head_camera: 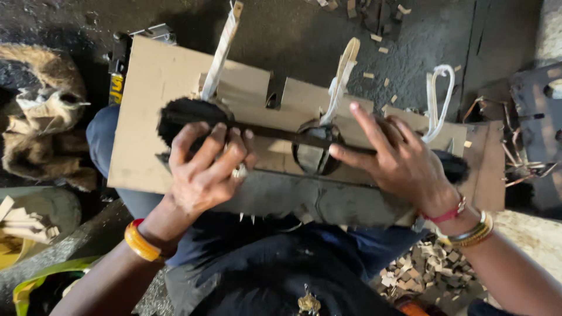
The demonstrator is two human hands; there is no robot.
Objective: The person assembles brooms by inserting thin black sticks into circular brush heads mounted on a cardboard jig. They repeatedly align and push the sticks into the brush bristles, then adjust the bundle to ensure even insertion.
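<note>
Two hands work one dark strip (pixel 281 133) lying across a cardboard board (pixel 152 111) on my lap. My left hand (pixel 205 169) is curled shut over the strip's left end; my right hand (pixel 404 161) rests on it with fingers spread apart. I'd pin both ends flat and keep it straight. I count three pale straps, though debris may hide more.

the left hand (pixel 205 169) is curled, fingers bent; the right hand (pixel 404 164) is spread, fingers extended, both wrists bangled.
</note>
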